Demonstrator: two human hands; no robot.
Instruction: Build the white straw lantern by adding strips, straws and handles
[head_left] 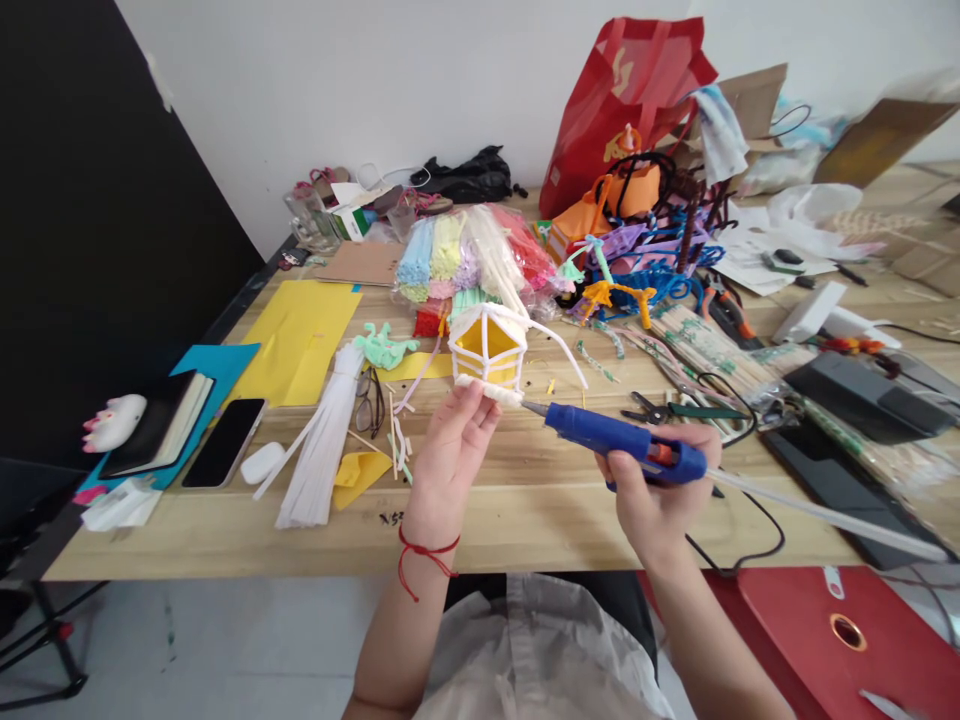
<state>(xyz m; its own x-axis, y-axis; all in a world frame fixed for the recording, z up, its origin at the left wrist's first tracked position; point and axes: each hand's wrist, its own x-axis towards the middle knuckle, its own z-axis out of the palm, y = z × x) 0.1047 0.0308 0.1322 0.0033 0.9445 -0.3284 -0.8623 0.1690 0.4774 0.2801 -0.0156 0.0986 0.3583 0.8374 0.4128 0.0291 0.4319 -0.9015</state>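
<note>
My left hand pinches a short fuzzy cream-white strip that looks like pipe cleaner. In my right hand is a blue hot glue gun, its nozzle touching or very near the strip's right end. A long clear glue stick runs out of the gun's back. Just beyond my left fingers stands a small lantern-like frame of white pipe cleaner with yellow panels. A pale lilac pipe cleaner curves off its top to the right.
Bundled coloured pipe cleaners lie behind the frame. White paper strips, a phone and glasses are on the left. Pliers, scissors and a black cable lie right. A red bag stands behind.
</note>
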